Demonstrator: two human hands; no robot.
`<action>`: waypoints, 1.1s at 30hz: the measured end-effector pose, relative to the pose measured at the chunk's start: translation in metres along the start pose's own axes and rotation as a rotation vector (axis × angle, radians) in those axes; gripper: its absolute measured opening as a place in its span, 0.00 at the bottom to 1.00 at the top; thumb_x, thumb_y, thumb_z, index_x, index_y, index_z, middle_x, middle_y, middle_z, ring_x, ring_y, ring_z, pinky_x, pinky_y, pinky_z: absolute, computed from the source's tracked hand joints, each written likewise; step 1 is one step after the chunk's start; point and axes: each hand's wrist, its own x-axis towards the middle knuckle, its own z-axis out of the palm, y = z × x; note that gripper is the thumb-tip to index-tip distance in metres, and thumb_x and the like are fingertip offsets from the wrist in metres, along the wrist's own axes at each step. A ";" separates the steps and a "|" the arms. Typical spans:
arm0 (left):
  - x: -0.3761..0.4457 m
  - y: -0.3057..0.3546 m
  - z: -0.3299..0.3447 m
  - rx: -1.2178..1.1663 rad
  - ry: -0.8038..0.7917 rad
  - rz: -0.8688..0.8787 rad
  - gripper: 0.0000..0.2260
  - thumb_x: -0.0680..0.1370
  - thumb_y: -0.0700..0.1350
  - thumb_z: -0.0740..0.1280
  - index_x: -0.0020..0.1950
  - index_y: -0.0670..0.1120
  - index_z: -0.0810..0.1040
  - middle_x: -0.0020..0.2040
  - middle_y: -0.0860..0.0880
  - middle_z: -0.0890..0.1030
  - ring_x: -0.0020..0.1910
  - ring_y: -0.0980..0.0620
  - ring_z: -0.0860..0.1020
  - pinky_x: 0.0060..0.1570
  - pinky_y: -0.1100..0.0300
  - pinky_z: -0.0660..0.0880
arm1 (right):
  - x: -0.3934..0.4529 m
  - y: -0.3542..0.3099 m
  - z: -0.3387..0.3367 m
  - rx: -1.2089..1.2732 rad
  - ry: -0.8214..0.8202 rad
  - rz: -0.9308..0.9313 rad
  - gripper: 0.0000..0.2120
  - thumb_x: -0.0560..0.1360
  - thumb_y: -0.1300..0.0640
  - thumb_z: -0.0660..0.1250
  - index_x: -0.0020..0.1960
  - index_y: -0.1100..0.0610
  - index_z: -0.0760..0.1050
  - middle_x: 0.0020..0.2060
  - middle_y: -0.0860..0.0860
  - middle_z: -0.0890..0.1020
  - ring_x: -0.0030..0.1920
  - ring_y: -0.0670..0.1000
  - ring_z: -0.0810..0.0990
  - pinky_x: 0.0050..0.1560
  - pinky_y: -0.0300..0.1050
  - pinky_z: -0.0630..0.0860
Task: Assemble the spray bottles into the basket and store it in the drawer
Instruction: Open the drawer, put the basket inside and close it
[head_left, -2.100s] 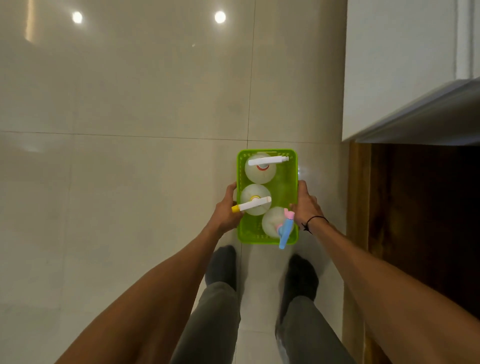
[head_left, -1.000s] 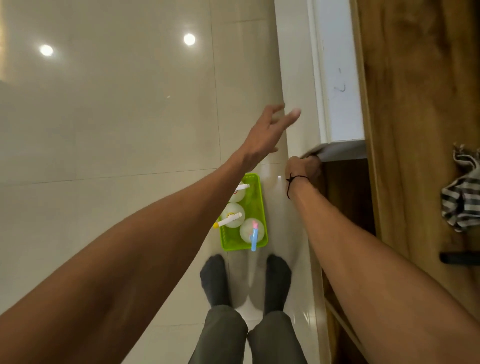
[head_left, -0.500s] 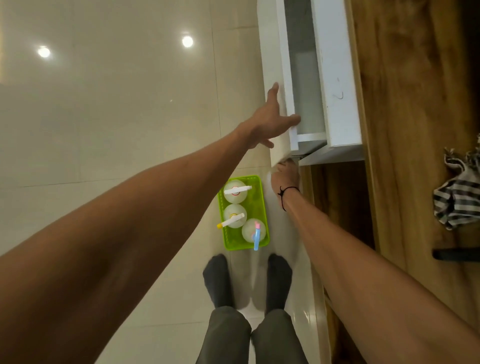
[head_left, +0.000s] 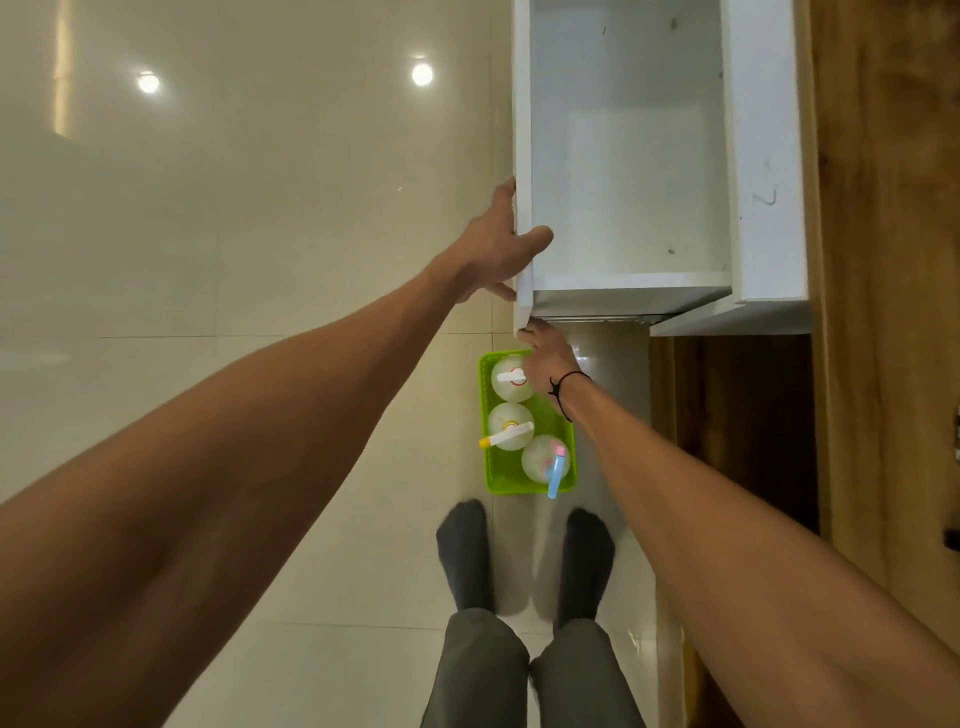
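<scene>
Your left hand is clamped on the front panel of the white drawer, thumb hooked over the top edge into the open box, the other fingers out of sight behind the panel's outer face. Your right hand sits at the lower corner of that same front panel; its fingertips reach up under the corner where you cannot see them, so whether it actually pinches the panel or only touches it cannot be told. A dark cord is looped round that wrist.

The drawer stands pulled out, its inside bare and white with a few small dark specks; its far end runs off the top of the frame.

The green basket rests on the glossy tiled floor below the drawer, just ahead of your socked feet. Three clear spray bottles stand in it. The farthest has a white trigger head and is partly covered by your right hand; the middle one has a white head with a yellow tip; the nearest has a blue and pink head that juts past the basket's near rim. Your right forearm crosses the basket's right edge.

To the right runs a wooden surface; dark items at its right edge are cut off and unreadable.
</scene>
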 end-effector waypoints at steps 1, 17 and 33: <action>-0.001 -0.005 -0.005 0.001 0.012 0.006 0.35 0.82 0.49 0.64 0.85 0.53 0.48 0.71 0.43 0.75 0.62 0.41 0.81 0.49 0.41 0.86 | 0.000 -0.002 0.006 -0.008 -0.015 -0.005 0.37 0.73 0.76 0.53 0.78 0.55 0.67 0.74 0.55 0.75 0.76 0.56 0.70 0.71 0.54 0.74; -0.022 -0.062 -0.069 0.011 0.180 0.009 0.31 0.78 0.48 0.64 0.82 0.51 0.61 0.55 0.49 0.82 0.53 0.44 0.84 0.45 0.44 0.87 | -0.011 -0.043 0.078 -0.065 -0.151 -0.017 0.37 0.73 0.73 0.50 0.80 0.52 0.62 0.75 0.51 0.72 0.77 0.54 0.67 0.76 0.51 0.68; -0.031 -0.086 -0.078 0.005 0.310 0.031 0.24 0.79 0.50 0.64 0.75 0.49 0.71 0.49 0.57 0.81 0.48 0.55 0.82 0.44 0.59 0.80 | -0.019 -0.064 0.093 -0.055 -0.190 -0.062 0.36 0.74 0.72 0.50 0.79 0.52 0.63 0.74 0.52 0.73 0.73 0.54 0.71 0.60 0.43 0.71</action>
